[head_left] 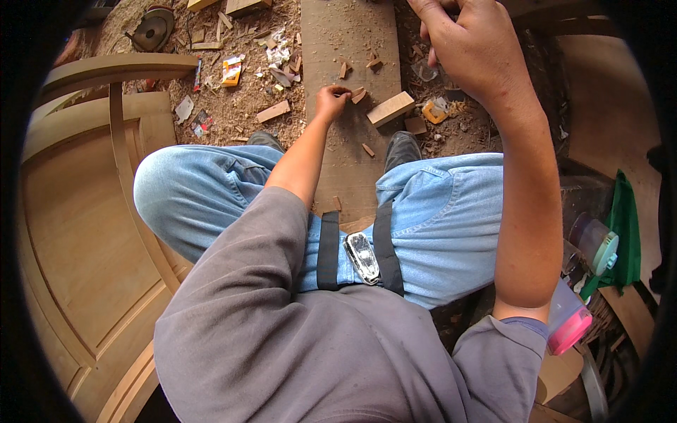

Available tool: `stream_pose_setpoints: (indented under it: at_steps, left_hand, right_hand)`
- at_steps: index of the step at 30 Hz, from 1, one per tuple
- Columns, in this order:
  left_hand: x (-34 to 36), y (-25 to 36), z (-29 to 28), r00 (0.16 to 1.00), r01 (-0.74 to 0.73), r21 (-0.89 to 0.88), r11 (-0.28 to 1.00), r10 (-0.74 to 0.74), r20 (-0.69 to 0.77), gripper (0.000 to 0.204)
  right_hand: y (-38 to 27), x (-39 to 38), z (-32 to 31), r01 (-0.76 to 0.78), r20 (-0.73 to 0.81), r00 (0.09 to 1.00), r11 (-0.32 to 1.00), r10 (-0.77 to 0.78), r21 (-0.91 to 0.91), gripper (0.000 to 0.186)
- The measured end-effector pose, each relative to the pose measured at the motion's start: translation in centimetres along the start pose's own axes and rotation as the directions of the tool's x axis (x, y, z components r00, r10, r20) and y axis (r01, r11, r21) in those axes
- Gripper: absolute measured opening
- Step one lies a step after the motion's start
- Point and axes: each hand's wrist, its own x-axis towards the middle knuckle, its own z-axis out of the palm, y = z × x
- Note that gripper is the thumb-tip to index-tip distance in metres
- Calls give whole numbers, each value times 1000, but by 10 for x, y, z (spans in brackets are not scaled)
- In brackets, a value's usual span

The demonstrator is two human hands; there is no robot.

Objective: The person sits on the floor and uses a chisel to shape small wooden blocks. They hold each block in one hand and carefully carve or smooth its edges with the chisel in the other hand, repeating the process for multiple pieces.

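My left hand (pixel 331 103) reaches over the long wooden board (pixel 349 42) between my feet. Its fingers are pinched, with a small wood offcut (pixel 360 94) at the tips. Raised at the upper right, my right hand (pixel 471 42) is closer to the camera. Its fingers are curled, and the top edge of the picture cuts part of them off, so what they hold is hidden. A rectangular wood block (pixel 391 109) rests on the board to the right of my left hand, and small wood scraps (pixel 374 63) lie farther up.
Panelled wooden door (pixel 77 233) and curved frame pieces stand at left. A circular power tool (pixel 152 29) sits on the shavings-covered ground at far left. Yellow packets (pixel 231 70) lie on both sides of the board. Clear containers (pixel 592 243) and green cloth (pixel 623 225) are at right.
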Motion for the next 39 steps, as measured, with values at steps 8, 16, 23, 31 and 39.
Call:
stream_pose_setpoints:
  at_steps: [8,16,23,31,39]
  left_hand:
    - [1,0,-1,999,-7,73,997,3,50,16]
    - [3,5,1,998,-31,98,995,25,56,19]
    - [5,8,2,994,-96,164,982,87,63,21]
    - [8,8,0,991,-26,105,994,11,134,19]
    - [23,4,3,976,-47,167,985,81,-201,27]
  right_hand:
    - [3,3,0,8,20,1000,1000,-8,1,46]
    - [-1,0,-1,-4,26,1000,1000,5,-12,46]
    - [5,3,-3,-31,67,997,999,30,21,45]
    - [19,7,6,54,33,998,996,-57,70,45]
    - [0,10,-7,-215,151,966,976,208,30,45]
